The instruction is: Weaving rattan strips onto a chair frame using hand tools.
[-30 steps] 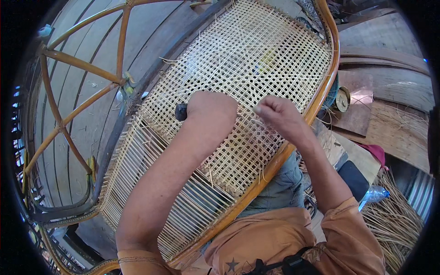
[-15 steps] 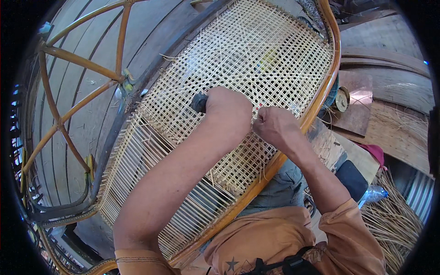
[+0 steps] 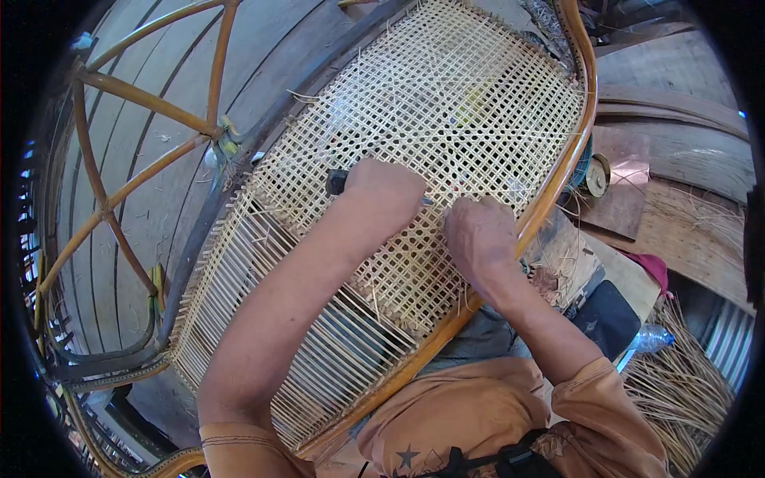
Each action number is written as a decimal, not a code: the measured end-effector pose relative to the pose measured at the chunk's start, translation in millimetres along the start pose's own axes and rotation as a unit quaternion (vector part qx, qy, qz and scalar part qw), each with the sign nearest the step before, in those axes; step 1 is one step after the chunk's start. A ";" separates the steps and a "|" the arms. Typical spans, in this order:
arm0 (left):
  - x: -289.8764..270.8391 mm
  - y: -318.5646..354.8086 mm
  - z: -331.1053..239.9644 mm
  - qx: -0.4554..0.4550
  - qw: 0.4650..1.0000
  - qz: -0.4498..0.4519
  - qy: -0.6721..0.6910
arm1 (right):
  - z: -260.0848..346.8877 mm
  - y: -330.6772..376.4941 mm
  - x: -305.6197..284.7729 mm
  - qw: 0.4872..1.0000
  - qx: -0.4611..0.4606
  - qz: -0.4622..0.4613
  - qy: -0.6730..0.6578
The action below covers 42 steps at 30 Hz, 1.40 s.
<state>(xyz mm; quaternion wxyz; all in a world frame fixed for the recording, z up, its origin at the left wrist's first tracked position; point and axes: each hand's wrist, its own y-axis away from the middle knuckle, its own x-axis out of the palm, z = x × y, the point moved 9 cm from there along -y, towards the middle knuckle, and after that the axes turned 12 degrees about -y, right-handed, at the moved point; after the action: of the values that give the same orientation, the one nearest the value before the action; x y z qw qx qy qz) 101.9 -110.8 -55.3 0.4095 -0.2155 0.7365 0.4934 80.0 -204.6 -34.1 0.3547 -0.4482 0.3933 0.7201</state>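
A panel of woven cane (image 3: pixel 478 80) fills the middle of the view, held in a curved wooden frame (image 3: pixel 544 209). My left hand (image 3: pixel 382 191) is closed round a tool with a dark handle (image 3: pixel 337 182), whose butt sticks out on the left. A small bluish tip, apparently the tool's, shows at the hand's right side. Just right of it, my right hand (image 3: pixel 480 235) rests on the weave with fingers curled in; what they grip, if anything, is hidden. Loose strands poke out of the cane around both hands.
Parallel strands without cross weave (image 3: pixel 319 374) span the lower left of the frame. Bent rattan poles (image 3: pixel 151 99) stand at the left. At the right lie boards (image 3: pixel 685 223), a round tin (image 3: pixel 596 175), a plastic bottle (image 3: pixel 653 338) and a bundle of cane (image 3: pixel 677 390).
My left hand has shifted slightly left and down with the tool, and the gap between the hands has widened. My right hand has turned, showing more of its back.
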 end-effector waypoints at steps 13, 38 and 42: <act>-1.7 24.2 51.4 -0.091 0.994 0.061 -0.001 | 12.8 -1.1 -11.8 0.981 -0.167 -0.061 -0.082; -10.0 28.8 18.7 -0.082 0.996 0.011 -0.019 | 8.0 -11.5 -14.6 0.964 0.038 0.010 -0.265; -22.6 22.3 6.6 -0.036 0.999 0.021 -0.023 | 8.1 -7.4 -10.7 0.967 0.002 -0.025 -0.255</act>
<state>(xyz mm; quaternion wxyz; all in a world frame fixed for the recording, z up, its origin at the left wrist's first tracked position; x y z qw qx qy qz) 101.3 -97.4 -25.8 0.4077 -0.2031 0.7129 0.5332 87.1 -195.8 -23.7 0.4618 -0.2589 0.2803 0.8007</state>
